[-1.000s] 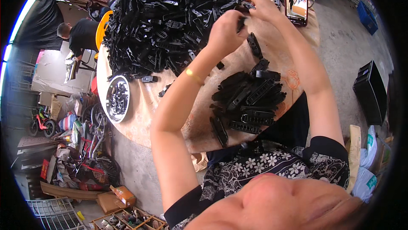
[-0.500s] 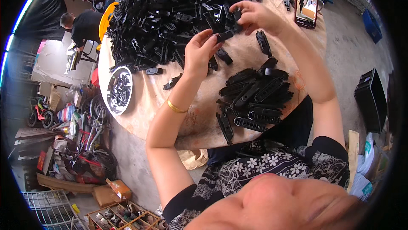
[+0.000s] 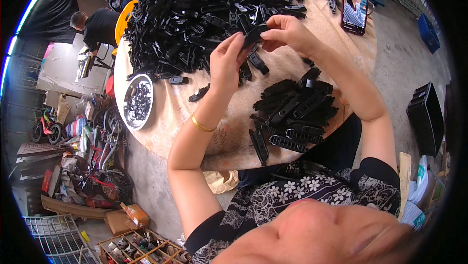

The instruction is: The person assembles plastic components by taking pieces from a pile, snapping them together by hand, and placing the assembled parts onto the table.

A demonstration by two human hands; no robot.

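Between my hands is a long black plastic part (image 3: 254, 36), tilted up to the right. My left hand (image 3: 226, 61) pinches its left end between thumb and fingers. Its right end is gripped by the thumb and fingertips of my right hand (image 3: 288, 35). Just beyond lies a big heap of similar black plastic parts (image 3: 180, 25). A smaller pile of ridged black parts (image 3: 295, 110) sits nearer me, below my right forearm. Loose black pieces, one of them a short clip-like part (image 3: 258, 63), rest on the cloth under my hands.
A round white dish (image 3: 150, 110) with small dark and shiny pieces stands at the left of the cloth-covered table (image 3: 190, 127). A phone (image 3: 354, 8) is propped at the far right. A black crate (image 3: 425, 117) is on the floor; another person (image 3: 97, 27) bends at far left.
My right hand has come lower and closer to my left hand, and both now hold the black part, which is raised a little. The phone's picture differs.
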